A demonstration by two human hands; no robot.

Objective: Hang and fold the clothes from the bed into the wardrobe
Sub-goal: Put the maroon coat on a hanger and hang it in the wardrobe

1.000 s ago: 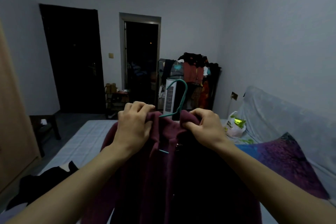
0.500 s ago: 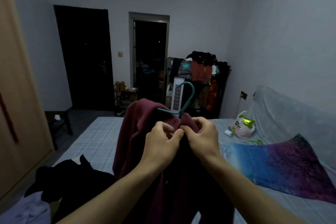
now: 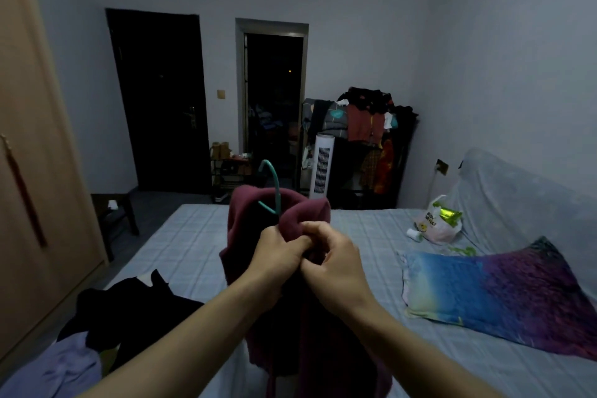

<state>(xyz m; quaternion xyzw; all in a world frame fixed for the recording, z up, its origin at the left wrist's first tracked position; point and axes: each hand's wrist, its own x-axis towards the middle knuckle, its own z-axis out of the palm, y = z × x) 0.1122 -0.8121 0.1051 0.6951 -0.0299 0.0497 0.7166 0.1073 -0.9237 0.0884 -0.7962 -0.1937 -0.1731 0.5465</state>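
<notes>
A maroon fleece jacket [image 3: 245, 236] hangs on a teal hanger [image 3: 270, 186] held up over the bed [image 3: 371, 245]. The hanger's hook sticks up out of the collar. My left hand [image 3: 277, 255] and my right hand [image 3: 332, 260] meet at the jacket's front just below the collar, both pinching the fabric there. A dark pile of clothes [image 3: 135, 304] and a pale lilac garment [image 3: 64, 368] lie on the bed at lower left. The light wooden wardrobe [image 3: 35, 171] fills the left edge, its door shut.
A blue and purple pillow [image 3: 497, 297] and a plastic bag [image 3: 436, 223] lie on the bed's right side. A loaded clothes rack [image 3: 371, 126] and white tower fan [image 3: 323, 165] stand at the far wall. A dark stool [image 3: 113, 213] sits by the wardrobe.
My hands came together from the jacket's shoulders to its front below the collar. The view swung left, bringing the wardrobe and the dark clothes pile into sight.
</notes>
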